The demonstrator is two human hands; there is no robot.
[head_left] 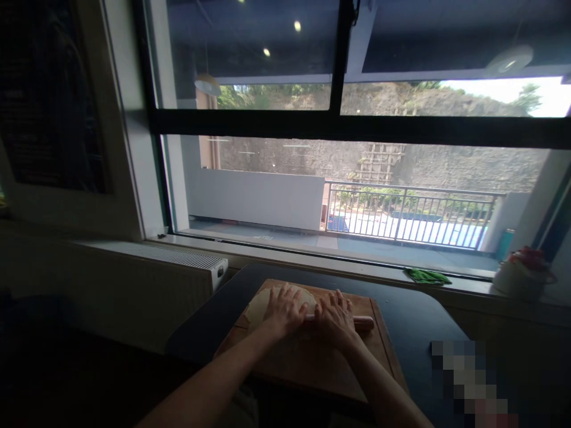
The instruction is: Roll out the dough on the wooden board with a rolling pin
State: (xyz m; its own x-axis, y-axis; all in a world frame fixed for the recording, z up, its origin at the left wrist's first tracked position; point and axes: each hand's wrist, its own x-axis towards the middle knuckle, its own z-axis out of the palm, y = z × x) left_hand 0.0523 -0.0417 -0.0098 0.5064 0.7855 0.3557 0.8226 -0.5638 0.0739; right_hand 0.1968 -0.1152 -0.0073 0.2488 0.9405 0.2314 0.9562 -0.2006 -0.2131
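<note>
A thin sheet of pale dough (255,309) lies on a wooden board (307,368). Across the board rests a wooden rolling pin (364,323), its right end showing and its left part mostly hidden under my hands. My left hand (286,309) lies over the dough and the left part of the pin, its fingers stretched forward and spread. Beside it, my right hand (336,318) presses flat on the pin, fingers extended past it and not wrapped around. The two thumbs are close together above the pin.
The board sits on a dark table (423,321) with rounded corners. A radiator (178,261) stands to the left below the window. On the sill lie a green cloth (427,276) and, farther right, a pale pot-like container (520,279) with something red on top. A blurred patch covers the lower right.
</note>
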